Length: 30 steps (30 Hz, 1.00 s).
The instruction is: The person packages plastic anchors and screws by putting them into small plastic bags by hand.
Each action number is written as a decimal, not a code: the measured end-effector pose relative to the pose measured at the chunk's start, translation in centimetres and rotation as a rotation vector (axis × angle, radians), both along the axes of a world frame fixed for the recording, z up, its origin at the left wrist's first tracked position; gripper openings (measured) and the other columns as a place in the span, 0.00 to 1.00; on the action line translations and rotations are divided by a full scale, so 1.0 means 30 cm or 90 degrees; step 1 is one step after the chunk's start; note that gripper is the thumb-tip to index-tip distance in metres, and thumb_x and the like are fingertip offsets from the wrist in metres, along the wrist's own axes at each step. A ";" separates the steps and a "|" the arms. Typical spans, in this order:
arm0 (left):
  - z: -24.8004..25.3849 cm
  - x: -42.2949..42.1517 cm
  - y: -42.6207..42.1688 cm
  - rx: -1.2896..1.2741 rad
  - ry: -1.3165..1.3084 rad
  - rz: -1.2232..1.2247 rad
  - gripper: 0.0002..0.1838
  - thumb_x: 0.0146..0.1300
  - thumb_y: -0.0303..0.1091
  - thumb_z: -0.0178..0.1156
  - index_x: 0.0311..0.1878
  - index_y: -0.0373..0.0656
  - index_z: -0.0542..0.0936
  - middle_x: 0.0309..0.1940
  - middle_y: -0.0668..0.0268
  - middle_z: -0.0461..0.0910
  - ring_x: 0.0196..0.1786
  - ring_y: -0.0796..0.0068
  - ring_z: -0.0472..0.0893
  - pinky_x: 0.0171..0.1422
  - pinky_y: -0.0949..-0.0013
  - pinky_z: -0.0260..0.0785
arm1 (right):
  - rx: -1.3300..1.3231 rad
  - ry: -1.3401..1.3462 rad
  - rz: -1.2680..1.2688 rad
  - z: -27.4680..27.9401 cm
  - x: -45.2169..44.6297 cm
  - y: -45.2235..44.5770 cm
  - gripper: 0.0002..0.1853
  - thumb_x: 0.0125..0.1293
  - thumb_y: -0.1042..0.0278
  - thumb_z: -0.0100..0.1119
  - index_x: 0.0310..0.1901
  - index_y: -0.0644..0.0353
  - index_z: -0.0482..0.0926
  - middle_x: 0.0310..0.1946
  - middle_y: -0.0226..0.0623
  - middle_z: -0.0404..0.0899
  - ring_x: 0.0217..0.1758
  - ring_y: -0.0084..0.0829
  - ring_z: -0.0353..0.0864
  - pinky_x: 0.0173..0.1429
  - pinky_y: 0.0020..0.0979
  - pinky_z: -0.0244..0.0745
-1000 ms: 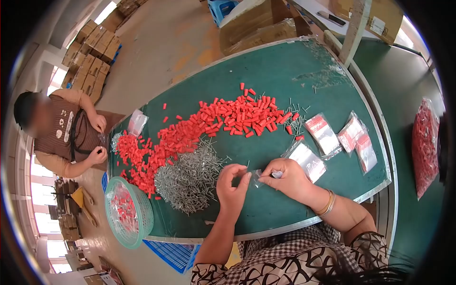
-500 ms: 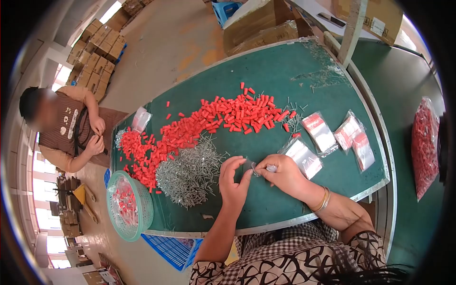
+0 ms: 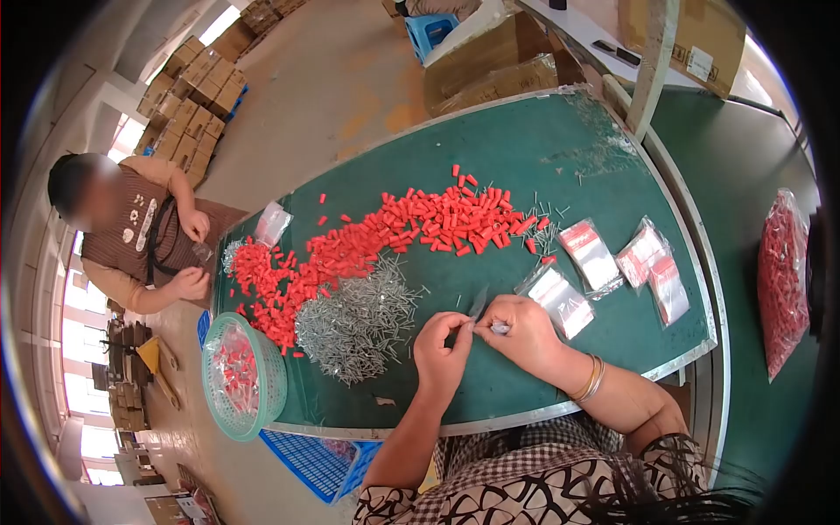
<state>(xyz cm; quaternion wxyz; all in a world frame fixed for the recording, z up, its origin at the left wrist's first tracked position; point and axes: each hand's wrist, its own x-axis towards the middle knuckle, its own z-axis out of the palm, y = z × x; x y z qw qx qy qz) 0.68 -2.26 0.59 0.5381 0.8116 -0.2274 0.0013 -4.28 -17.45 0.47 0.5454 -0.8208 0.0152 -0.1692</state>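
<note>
My left hand [image 3: 442, 354] pinches the edge of a small clear plastic bag [image 3: 479, 302] between thumb and index finger. Close beside it, my right hand [image 3: 527, 334] is closed at the same bag, with a bit of whitish plastic [image 3: 500, 328] showing under its curled fingers. What else the right hand holds is hidden. Left of my hands lies a heap of grey screws [image 3: 354, 324]. Behind it spreads a long pile of red plastic plugs [image 3: 385, 223]. To the right are packs of flat clear bags with red print [image 3: 560, 302], one near my right wrist.
A green-topped table [image 3: 525, 394] with a metal edge carries everything. At its left corner stands a mint basket [image 3: 276, 389] of bagged red pieces. A co-worker [image 3: 131, 227] handles a small clear bag across the left end. A large bag of red pieces [image 3: 781, 284] lies far right.
The small bag now stands up above my fingertips, and my left fingers have closed in on its edge. The co-worker's hands have moved apart. The whole view has shifted slightly.
</note>
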 end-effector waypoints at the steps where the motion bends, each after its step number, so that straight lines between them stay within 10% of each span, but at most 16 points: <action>1: -0.003 0.001 -0.001 0.016 -0.044 0.006 0.04 0.55 0.19 0.64 0.34 0.35 0.79 0.31 0.60 0.80 0.32 0.71 0.80 0.39 0.71 0.72 | 0.015 0.004 -0.001 -0.002 0.001 0.001 0.07 0.50 0.74 0.68 0.26 0.63 0.78 0.26 0.42 0.77 0.30 0.46 0.79 0.33 0.39 0.73; 9: -0.023 0.005 0.011 0.127 -0.184 0.042 0.05 0.55 0.17 0.61 0.34 0.36 0.78 0.30 0.63 0.79 0.30 0.76 0.79 0.37 0.75 0.71 | -0.005 -0.047 -0.063 0.008 -0.007 0.018 0.08 0.49 0.77 0.66 0.24 0.62 0.74 0.24 0.42 0.74 0.28 0.47 0.77 0.29 0.40 0.71; 15: -0.042 -0.012 -0.026 -0.146 0.244 0.045 0.11 0.56 0.18 0.62 0.43 0.38 0.77 0.28 0.68 0.79 0.30 0.83 0.78 0.35 0.77 0.71 | -0.071 -0.068 -0.031 0.025 -0.011 0.016 0.08 0.47 0.76 0.66 0.24 0.61 0.73 0.24 0.41 0.73 0.26 0.47 0.77 0.28 0.41 0.72; 21: -0.025 -0.025 -0.023 0.062 -0.100 0.060 0.18 0.57 0.16 0.59 0.51 0.38 0.72 0.26 0.70 0.77 0.28 0.85 0.75 0.34 0.77 0.69 | -0.193 -0.062 -0.096 0.044 -0.019 0.013 0.08 0.46 0.77 0.65 0.25 0.59 0.74 0.27 0.39 0.76 0.27 0.45 0.78 0.27 0.39 0.73; 30: 0.055 -0.022 0.081 -0.065 0.182 -0.013 0.27 0.56 0.15 0.59 0.60 0.41 0.68 0.26 0.71 0.75 0.27 0.88 0.72 0.32 0.81 0.66 | -0.289 -0.066 0.198 0.114 -0.016 -0.021 0.39 0.40 0.66 0.77 0.60 0.49 0.74 0.60 0.38 0.73 0.39 0.38 0.84 0.42 0.36 0.81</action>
